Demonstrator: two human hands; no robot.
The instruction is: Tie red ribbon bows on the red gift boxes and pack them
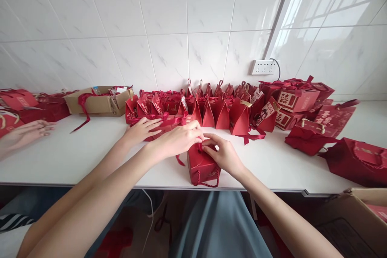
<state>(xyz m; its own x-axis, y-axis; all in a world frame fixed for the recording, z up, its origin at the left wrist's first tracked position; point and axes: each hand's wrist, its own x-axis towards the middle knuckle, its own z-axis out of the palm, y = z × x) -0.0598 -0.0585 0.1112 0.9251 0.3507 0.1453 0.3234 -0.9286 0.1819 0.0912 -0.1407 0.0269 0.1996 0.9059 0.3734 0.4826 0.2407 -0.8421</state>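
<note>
A dark red gift box (204,168) with a twisted rope handle stands at the table's front edge before me. Over its top, my left hand (183,137) is closed, its fingertips pinched by a red ribbon (199,148). From the right, my right hand (222,152) curls its thumb and fingers at the same ribbon, touching the box top. Fingers partly hide the ribbon. Just left, a co-worker's hand (143,128) rests spread by another red box (165,129) with ribbon, and a ribbon end hangs near my left wrist.
Rows of red gift boxes (208,115) stand along the wall. More boxes (298,100) are stacked at right, with red bags (356,157) nearer. A cardboard tray (101,105) holds ribbon at left. Another hand (27,134) lies far left. An open carton (350,217) stands lower right.
</note>
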